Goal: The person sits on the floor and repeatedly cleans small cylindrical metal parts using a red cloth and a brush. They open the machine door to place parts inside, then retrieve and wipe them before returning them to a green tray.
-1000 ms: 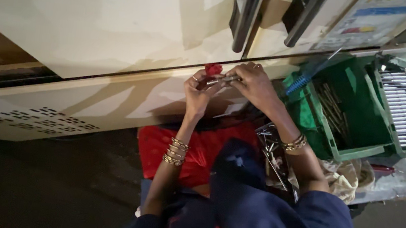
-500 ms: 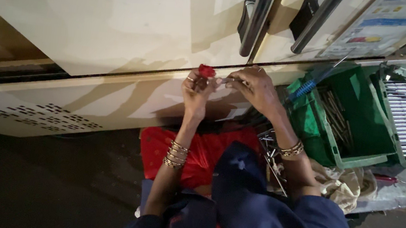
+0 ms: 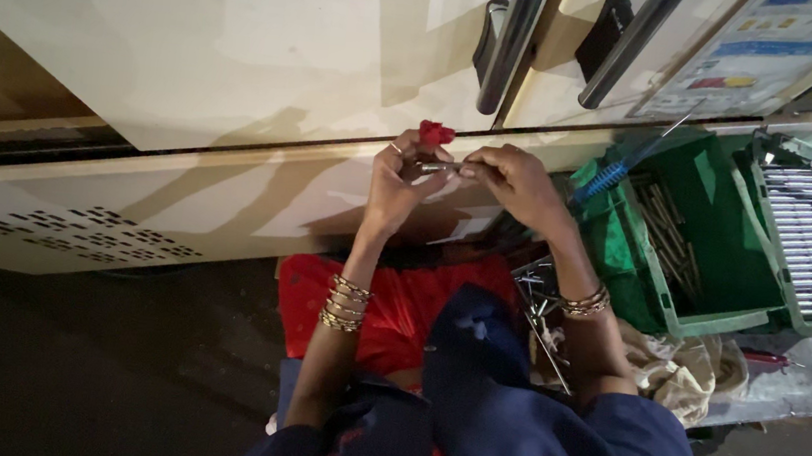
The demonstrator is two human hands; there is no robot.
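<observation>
A large cream metal cabinet (image 3: 242, 70) with dark vertical handles fills the background; its top and left side are cut off by the picture edge. Below is a dark floor (image 3: 59, 373). At the right stand two green plastic crates (image 3: 727, 232); one holds rows of thin metal rods (image 3: 807, 240), and its far end is cut off. A red cloth (image 3: 398, 303) lies on the person's lap, partly hidden by the blue sleeves. The left hand (image 3: 396, 182) pinches a small red piece (image 3: 433, 133) at the fingertips, raised in front of the cabinet. The right hand (image 3: 517, 179) pinches a short metal pin (image 3: 440, 168) that reaches across to the left hand. What the red piece really is, I cannot tell.
</observation>
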